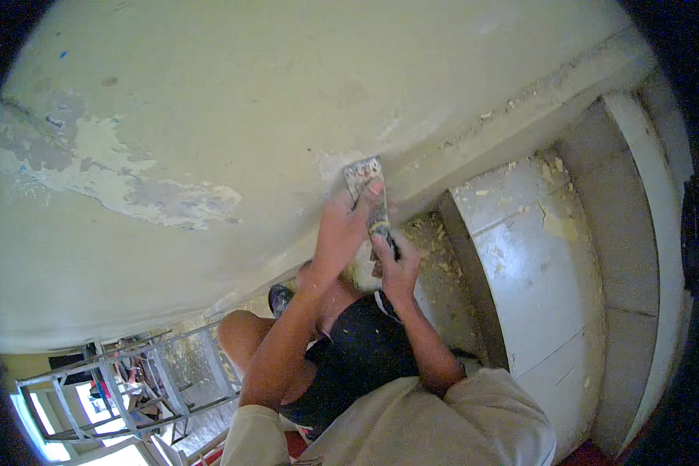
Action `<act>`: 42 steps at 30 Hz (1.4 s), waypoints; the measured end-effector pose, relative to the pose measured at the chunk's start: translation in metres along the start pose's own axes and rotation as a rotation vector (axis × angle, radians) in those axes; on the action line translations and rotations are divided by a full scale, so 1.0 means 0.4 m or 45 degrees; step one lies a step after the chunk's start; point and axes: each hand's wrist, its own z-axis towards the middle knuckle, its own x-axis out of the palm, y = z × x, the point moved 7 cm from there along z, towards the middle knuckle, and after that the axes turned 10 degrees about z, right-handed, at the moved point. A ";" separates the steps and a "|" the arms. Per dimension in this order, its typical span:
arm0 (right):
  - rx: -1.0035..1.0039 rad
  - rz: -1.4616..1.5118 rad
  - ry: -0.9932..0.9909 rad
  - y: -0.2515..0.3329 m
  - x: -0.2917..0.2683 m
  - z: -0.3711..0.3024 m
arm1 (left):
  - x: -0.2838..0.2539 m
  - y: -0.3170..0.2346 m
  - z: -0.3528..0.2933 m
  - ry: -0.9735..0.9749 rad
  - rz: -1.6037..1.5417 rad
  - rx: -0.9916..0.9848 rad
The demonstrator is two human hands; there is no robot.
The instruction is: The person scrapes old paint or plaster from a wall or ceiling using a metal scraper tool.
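Observation:
A paint scraper (pixel 363 172) with a wide, stained blade and a dark handle is held against the lower part of the pale wall (pixel 248 85). My right hand (pixel 400 268) is closed round its handle. Higher up, the thumb of my left hand (pixel 343 225) presses on the blade, with the other fingers partly hidden behind it. The blade's edge lies by a small whitish scraped patch (pixel 334 165). Both hands are slightly blurred.
Flaked paint leaves a large bare patch (pixel 163 198) on the wall's left. A ledge (pixel 520 116) runs along the wall's base. Tiled steps (pixel 536 264) scattered with paint flakes are on the right. A metal ladder (pixel 163 380) stands at the lower left.

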 end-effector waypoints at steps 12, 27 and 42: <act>-0.074 0.072 -0.041 -0.014 0.007 0.019 | -0.015 -0.038 0.026 -0.015 -0.124 0.099; -0.085 0.021 -0.043 -0.007 -0.011 0.028 | -0.007 -0.027 0.035 0.049 -0.040 0.066; -0.072 -0.119 0.013 0.005 -0.020 0.013 | -0.009 -0.069 0.012 0.017 0.087 0.061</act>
